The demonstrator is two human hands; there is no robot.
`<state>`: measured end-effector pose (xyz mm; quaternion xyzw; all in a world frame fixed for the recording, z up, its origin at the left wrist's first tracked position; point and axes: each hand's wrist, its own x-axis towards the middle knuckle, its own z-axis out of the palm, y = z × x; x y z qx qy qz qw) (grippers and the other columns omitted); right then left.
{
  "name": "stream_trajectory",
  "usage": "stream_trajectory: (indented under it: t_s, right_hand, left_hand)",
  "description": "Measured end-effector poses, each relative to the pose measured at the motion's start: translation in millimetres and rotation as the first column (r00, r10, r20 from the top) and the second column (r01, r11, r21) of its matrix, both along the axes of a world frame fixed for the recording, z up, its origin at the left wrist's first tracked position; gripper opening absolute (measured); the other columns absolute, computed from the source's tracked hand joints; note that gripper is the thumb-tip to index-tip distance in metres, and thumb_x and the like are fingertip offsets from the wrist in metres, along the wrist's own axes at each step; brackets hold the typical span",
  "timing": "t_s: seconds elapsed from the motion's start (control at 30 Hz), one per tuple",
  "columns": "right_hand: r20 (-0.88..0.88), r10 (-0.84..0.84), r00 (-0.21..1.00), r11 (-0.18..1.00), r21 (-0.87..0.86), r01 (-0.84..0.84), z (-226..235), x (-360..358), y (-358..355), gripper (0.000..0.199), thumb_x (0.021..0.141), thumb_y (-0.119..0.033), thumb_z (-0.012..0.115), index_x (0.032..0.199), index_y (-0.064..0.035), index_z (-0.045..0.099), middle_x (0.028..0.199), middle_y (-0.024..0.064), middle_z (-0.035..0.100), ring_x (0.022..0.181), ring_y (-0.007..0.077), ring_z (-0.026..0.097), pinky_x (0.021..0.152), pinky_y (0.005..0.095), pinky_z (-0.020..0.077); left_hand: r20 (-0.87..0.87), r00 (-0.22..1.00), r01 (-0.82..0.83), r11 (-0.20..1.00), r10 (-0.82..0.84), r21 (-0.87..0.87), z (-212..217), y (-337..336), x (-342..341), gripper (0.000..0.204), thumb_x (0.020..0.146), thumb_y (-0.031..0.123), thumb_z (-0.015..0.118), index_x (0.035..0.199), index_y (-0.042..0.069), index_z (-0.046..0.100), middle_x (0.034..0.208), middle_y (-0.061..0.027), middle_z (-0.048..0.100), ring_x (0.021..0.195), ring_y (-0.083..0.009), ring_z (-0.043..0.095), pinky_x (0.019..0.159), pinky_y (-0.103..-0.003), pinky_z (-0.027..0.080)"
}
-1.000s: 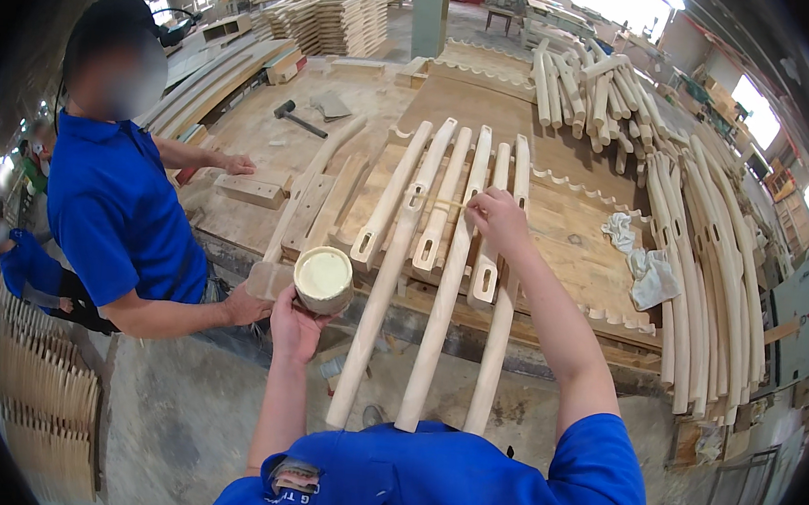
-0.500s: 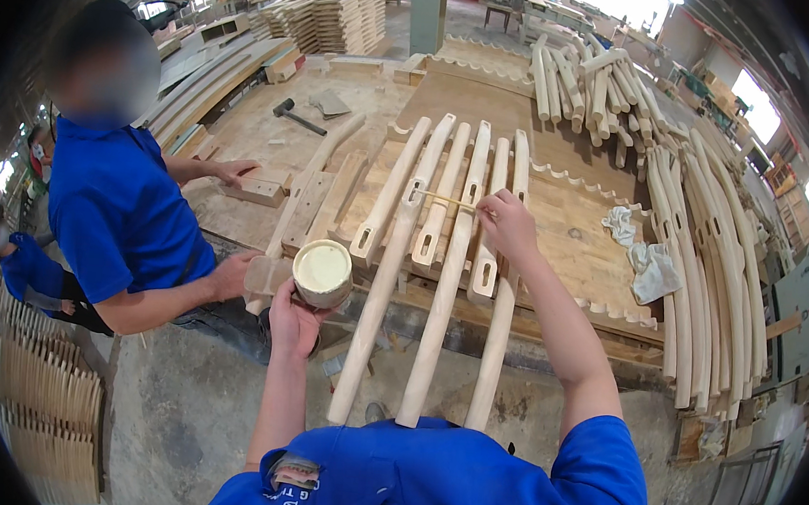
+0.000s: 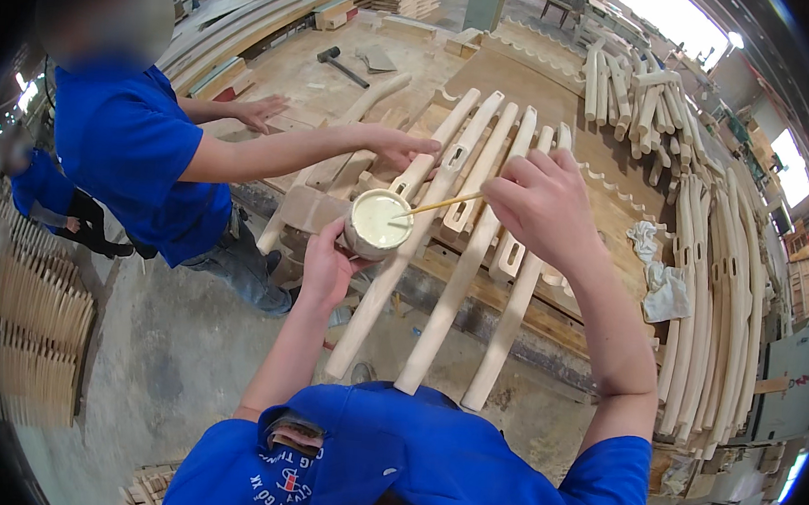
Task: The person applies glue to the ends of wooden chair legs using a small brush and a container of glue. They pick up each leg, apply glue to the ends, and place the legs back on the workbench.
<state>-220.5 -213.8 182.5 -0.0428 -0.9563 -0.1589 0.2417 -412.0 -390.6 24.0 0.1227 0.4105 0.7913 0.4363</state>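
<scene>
My left hand (image 3: 326, 270) is wrapped round a small round tub (image 3: 374, 247) of pale cream paste. Between the fingers of my right hand (image 3: 546, 211) is a thin wooden stick (image 3: 450, 202), its far tip dipped in the paste. Under and beyond the tub lie several pale wooden legs (image 3: 453, 298) side by side, some jutting over the bench edge towards me. Oblong slots (image 3: 510, 257) are cut near their upper parts. A co-worker's hand (image 3: 402, 147) reaches to the leftmost leg, just beyond the tub.
The co-worker in blue (image 3: 122, 139) stands close on my left. A black mallet (image 3: 342, 65) and a flat scraper-like piece (image 3: 376, 59) lie on the bench (image 3: 409, 51). White rags (image 3: 664, 294) and stacked curved wooden pieces (image 3: 692, 301) are at the right. More wood (image 3: 39, 321) is stacked at the left.
My right hand has brought the stick from a leg's slot back into the tub. The co-worker's arm has stretched across to the legs. My view has shifted.
</scene>
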Motion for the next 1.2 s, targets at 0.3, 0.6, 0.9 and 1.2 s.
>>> stream_trajectory:
  t_s: [0.3,0.6,0.9,1.2]
  right_hand:
    - [-0.001,0.038,0.999,0.847,-0.531,-0.032,-16,2,5,0.007,0.08,-0.013,0.064,0.078,-0.0067,0.061,0.072,0.0025,0.055,0.069,0.0171,0.053,0.068,0.0305,0.0411]
    - [-0.005,-0.123,0.992,0.566,-0.821,0.066,-52,31,-7,0.01,0.083,-0.01,0.062,0.088,-0.0022,0.059,0.074,0.0047,0.054,0.065,0.0126,0.054,0.058,0.0261,0.0426]
    - [-0.061,-0.161,0.985,0.513,-0.858,0.03,-66,47,-8,0.017,0.087,-0.018,0.056,0.086,-0.0015,0.061,0.078,0.0069,0.057,0.067,0.0182,0.058,0.061,0.0313,0.0452]
    - [-0.04,-0.432,0.901,0.532,-0.818,0.219,-102,66,10,0.015,0.085,-0.02,0.059,0.089,-0.0075,0.065,0.08,0.0047,0.059,0.069,0.0187,0.059,0.063,0.0293,0.046]
  left_hand:
    - [0.038,0.999,-0.012,1.0,0.012,-0.009,11,0,14,0.037,0.093,0.025,0.039,0.114,-0.003,0.051,0.11,-0.0141,0.057,0.097,-0.0234,0.06,0.075,-0.043,0.055]
    - [0.058,0.992,0.114,0.993,-0.114,0.002,16,13,18,0.038,0.094,0.025,0.034,0.12,0.0,0.048,0.116,-0.0119,0.056,0.102,-0.0226,0.059,0.081,-0.042,0.052]
    - [0.064,0.977,0.204,0.978,-0.202,-0.04,18,27,26,0.038,0.093,0.025,0.037,0.12,0.0,0.047,0.114,-0.012,0.056,0.1,-0.0236,0.059,0.082,-0.041,0.052]
    - [0.188,0.971,0.145,0.989,-0.145,0.016,-7,11,14,0.039,0.094,0.026,0.035,0.12,-0.001,0.046,0.122,-0.0144,0.049,0.109,-0.0282,0.053,0.084,-0.049,0.05]
